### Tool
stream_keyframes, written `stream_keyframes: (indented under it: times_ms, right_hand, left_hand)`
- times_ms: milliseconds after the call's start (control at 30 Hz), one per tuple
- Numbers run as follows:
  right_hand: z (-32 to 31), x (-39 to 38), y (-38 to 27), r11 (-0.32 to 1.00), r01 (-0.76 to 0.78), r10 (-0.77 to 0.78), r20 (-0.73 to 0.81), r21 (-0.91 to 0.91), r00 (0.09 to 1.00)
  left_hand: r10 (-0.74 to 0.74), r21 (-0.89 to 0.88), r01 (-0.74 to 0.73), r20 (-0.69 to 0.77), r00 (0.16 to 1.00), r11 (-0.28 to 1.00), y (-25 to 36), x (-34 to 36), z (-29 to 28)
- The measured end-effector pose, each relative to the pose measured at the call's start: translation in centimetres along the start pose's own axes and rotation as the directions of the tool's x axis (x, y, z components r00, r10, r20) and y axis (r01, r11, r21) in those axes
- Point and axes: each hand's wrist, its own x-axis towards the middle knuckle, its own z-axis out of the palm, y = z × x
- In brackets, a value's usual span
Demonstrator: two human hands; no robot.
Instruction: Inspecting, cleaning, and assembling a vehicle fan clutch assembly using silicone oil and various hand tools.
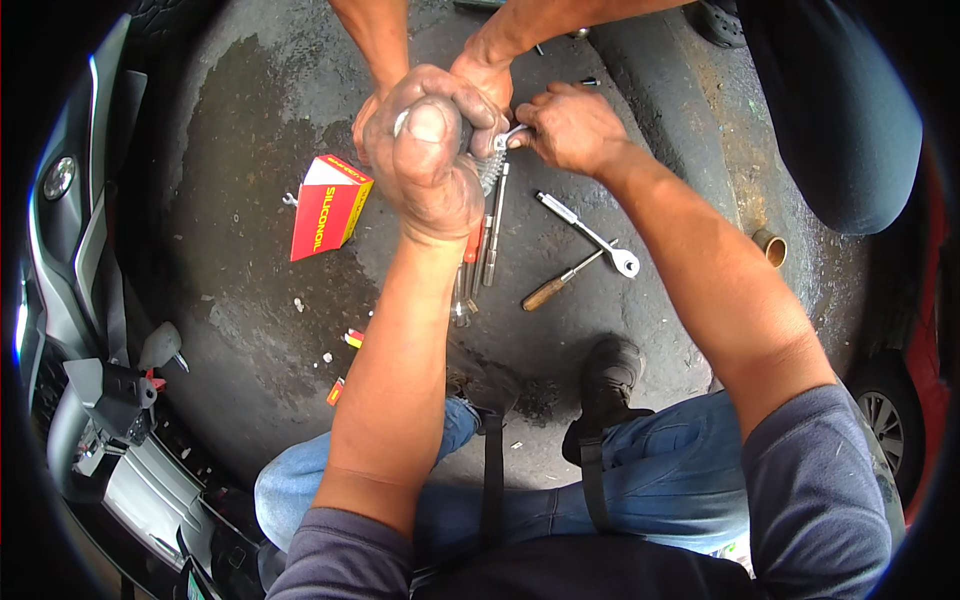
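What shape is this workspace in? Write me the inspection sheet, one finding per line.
Surface: dark floor, stained and patchy.
Job's things: coil spring below the left hand; small metal piece near its upper end.
Clutter: red-and-yellow box, ratchet, wooden-handled tool, long metal tools.
Hands: left closed around a mostly hidden dark part; right hand pinching the metal piece; another person's hands close by.
Cables: nothing seen.
Surroundings: grey vehicle bodywork at left, red car at right.

Dark grey sleeves point(815, 485), blue jeans point(675, 470), black shoe point(610, 378)
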Motion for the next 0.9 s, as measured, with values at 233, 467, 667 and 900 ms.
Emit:
stream_keyframes:
  times_ms: [233,467,667,900]
  right_hand:
    - [-1.6,1.8,1.3,0.993,0.118,-0.118,0.046,0.002,0.992]
    - [-2.8,2.5,0.3,0.996,0.088,-0.088,0.082,0.005,0.993]
    - [-2.8,2.3,0.4,0.994,0.110,-0.110,0.077,0.004,0.991]
    - [-2.2,2.1,0.7,0.996,0.078,-0.079,0.023,0.038,0.997]
  left_hand:
    - [0.141,0.218,-0.058,-0.390,0.910,0.974,1.4,0.0,2.6]
    - [0.171,0.101,-0.143,-0.392,0.904,0.985,1.4,0.2,2.3]
    - [0.147,0.090,-0.121,-0.377,0.914,0.989,1.1,0.3,2.2]
    - [0.205,0.066,-0.194,-0.300,0.932,0.979,0.9,0.0,2.1]
